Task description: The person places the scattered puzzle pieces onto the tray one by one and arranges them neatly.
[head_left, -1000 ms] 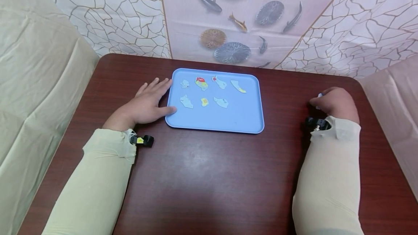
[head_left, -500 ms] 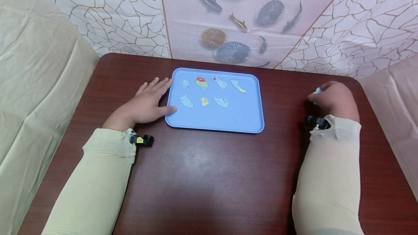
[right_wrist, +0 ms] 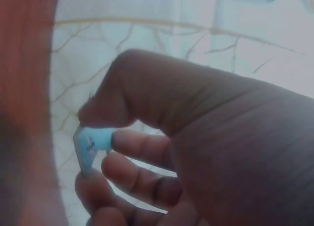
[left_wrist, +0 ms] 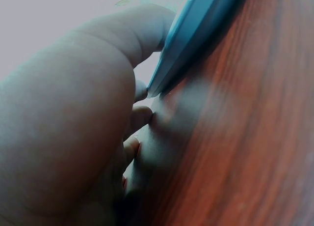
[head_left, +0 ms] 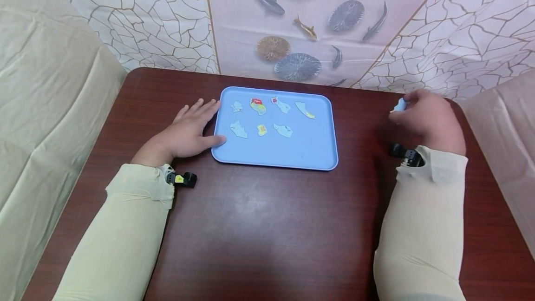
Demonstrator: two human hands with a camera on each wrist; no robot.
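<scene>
My left hand (head_left: 184,134) lies at the left edge of a light blue tray (head_left: 271,157), fingers spread straight and the thumb resting on the rim. In the left wrist view, the thumb (left_wrist: 142,32) touches the tray's edge. Off to the right of the tray, my right hand (head_left: 432,117) pinches a small flat light-blue piece (head_left: 400,105) with an irregular outline. The right wrist view shows this piece (right_wrist: 91,145) between thumb and fingertips, a small dark mark on its face. Several similar cut-out pieces lie in the tray, among them a red-and-yellow one (head_left: 257,106) and a small yellow one (head_left: 262,130).
The tray sits towards the far side of a dark red-brown wooden table (head_left: 259,226). Patterned cloth (head_left: 334,27) hangs just behind the table's far edge. Pale cloth (head_left: 50,106) hangs along the left side, with more on the right.
My right hand has moved away from me, towards the table's far right, with the light-blue piece, which shows more now. The left hand and the tray stay put.
</scene>
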